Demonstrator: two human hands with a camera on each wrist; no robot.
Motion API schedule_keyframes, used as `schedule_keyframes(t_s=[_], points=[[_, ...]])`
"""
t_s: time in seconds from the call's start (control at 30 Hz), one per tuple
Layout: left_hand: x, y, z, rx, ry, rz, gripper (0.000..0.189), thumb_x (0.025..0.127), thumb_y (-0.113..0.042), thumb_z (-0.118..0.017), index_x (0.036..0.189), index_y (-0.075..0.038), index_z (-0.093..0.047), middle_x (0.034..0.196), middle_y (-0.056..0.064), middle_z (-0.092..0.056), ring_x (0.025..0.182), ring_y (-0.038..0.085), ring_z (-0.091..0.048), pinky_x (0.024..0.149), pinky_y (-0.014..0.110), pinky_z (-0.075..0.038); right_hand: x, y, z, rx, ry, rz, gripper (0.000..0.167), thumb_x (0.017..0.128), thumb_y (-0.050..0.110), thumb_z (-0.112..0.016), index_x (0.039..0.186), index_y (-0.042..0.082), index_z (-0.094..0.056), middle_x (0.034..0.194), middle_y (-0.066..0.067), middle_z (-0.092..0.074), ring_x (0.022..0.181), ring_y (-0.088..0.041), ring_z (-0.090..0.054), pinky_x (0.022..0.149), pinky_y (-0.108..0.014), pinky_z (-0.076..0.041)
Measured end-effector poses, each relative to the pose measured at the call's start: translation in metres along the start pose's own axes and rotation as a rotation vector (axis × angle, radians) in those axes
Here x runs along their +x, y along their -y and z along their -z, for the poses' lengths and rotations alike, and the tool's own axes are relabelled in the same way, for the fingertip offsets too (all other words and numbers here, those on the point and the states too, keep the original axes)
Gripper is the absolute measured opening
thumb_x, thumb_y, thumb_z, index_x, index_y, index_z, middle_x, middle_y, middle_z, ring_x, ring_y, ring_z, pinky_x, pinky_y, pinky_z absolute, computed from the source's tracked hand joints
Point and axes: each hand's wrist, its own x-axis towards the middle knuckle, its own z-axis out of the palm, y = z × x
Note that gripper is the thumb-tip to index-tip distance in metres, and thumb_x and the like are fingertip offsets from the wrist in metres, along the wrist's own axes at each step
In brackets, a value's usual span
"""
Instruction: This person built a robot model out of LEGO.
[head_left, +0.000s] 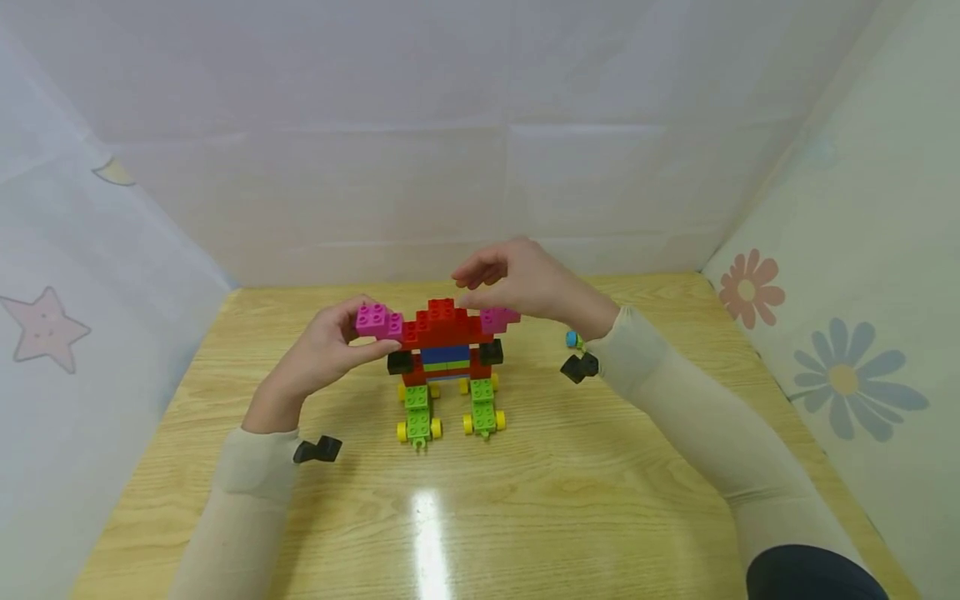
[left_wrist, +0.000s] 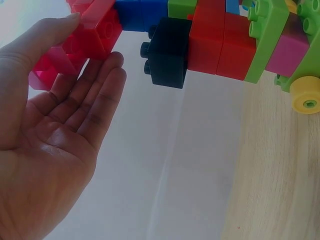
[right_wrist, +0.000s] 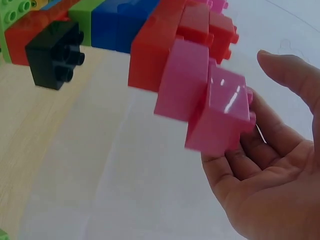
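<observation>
A figure of toy building bricks stands upright, with a stepped red top (head_left: 442, 332), a blue middle (head_left: 446, 356) and black bricks (head_left: 400, 362) jutting from the sides. Pink bricks form both upper ends. My left hand (head_left: 318, 346) grips the left end around its pink bricks (head_left: 378, 319), the thumb in front and the other fingers behind. In the left wrist view, that thumb lies on a red brick (left_wrist: 97, 30). Over the right end, my right hand (head_left: 521, 279) is relaxed, fingers loosely bent beside the pink bricks (right_wrist: 220, 107), thumb apart from them.
Two green wheeled bases (head_left: 417, 417) with yellow wheels (head_left: 500, 420) carry the figure on the wooden table (head_left: 570, 500). A small blue and green piece (head_left: 573, 339) lies near the right wrist. Pale sheets (head_left: 375, 167) enclose the back and sides.
</observation>
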Motion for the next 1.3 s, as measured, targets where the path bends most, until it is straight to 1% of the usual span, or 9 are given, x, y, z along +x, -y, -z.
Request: schedule_keyframes(t_s=[0.17, 0.3, 0.4, 0.63, 0.87, 1.0, 1.3], points=[[0.000, 0.000, 0.001, 0.003, 0.000, -0.003, 0.024, 0.102, -0.010, -0.083, 0.122, -0.006, -0.069, 0.114, 0.000, -0.075, 0.100, 0.019, -0.073, 0.085, 0.025, -0.064, -0.002, -0.007, 0.014, 0.037, -0.046, 0.011, 0.036, 0.101, 0.028, -0.084, 0.135, 0.016, -0.080, 0.134, -0.002, -0.080, 0.121, -0.023, -0.071, 0.111, -0.048, -0.059], [0.000, 0.001, 0.001, 0.004, -0.003, -0.006, 0.025, 0.102, -0.010, -0.083, 0.122, -0.006, -0.069, 0.112, 0.000, -0.074, 0.100, 0.019, -0.073, 0.085, 0.025, -0.063, -0.002, -0.018, 0.023, 0.071, -0.088, -0.009, 0.036, 0.103, 0.027, -0.083, 0.137, 0.015, -0.079, 0.133, -0.003, -0.081, 0.118, -0.022, -0.074, 0.112, -0.047, -0.059], [0.000, 0.001, 0.000, -0.001, -0.005, -0.008, 0.027, 0.102, -0.009, -0.083, 0.125, -0.005, -0.070, 0.113, -0.001, -0.074, 0.102, 0.019, -0.073, 0.086, 0.024, -0.063, -0.001, -0.030, 0.027, 0.093, -0.117, -0.029, 0.037, 0.104, 0.026, -0.083, 0.138, 0.015, -0.078, 0.133, -0.004, -0.081, 0.118, -0.021, -0.075, 0.114, -0.046, -0.059], [-0.001, 0.002, -0.001, 0.002, -0.006, 0.008, 0.033, 0.102, -0.011, -0.083, 0.132, -0.004, -0.071, 0.117, -0.001, -0.076, 0.105, 0.018, -0.073, 0.089, 0.023, -0.063, 0.002, -0.066, 0.034, 0.144, -0.180, -0.115, 0.039, 0.104, 0.028, -0.083, 0.141, 0.017, -0.076, 0.141, -0.007, -0.077, 0.129, -0.023, -0.072, 0.121, -0.051, -0.054], [-0.003, 0.001, -0.001, 0.008, -0.002, 0.018, 0.035, 0.102, -0.012, -0.084, 0.133, -0.004, -0.070, 0.118, 0.001, -0.075, 0.104, 0.020, -0.072, 0.089, 0.023, -0.063, 0.004, -0.103, 0.039, 0.210, -0.223, -0.196, 0.044, 0.107, 0.028, -0.079, 0.148, 0.015, -0.071, 0.151, -0.013, -0.071, 0.140, -0.028, -0.066, 0.128, -0.054, -0.048], [-0.003, 0.002, -0.001, 0.015, -0.005, 0.020, 0.036, 0.101, -0.013, -0.085, 0.134, -0.005, -0.071, 0.118, 0.001, -0.075, 0.104, 0.020, -0.072, 0.088, 0.023, -0.063, 0.006, -0.122, 0.040, 0.240, -0.257, -0.248, 0.045, 0.107, 0.029, -0.080, 0.148, 0.014, -0.071, 0.154, -0.013, -0.070, 0.145, -0.029, -0.062, 0.131, -0.055, -0.044], [-0.005, 0.002, -0.001, 0.010, -0.009, 0.027, 0.036, 0.101, -0.013, -0.085, 0.133, -0.005, -0.071, 0.117, 0.001, -0.076, 0.103, 0.020, -0.072, 0.088, 0.023, -0.063, 0.013, -0.164, 0.036, 0.279, -0.300, -0.310, 0.052, 0.109, 0.032, -0.077, 0.154, 0.010, -0.066, 0.162, -0.015, -0.063, 0.155, -0.034, -0.054, 0.135, -0.057, -0.039]])
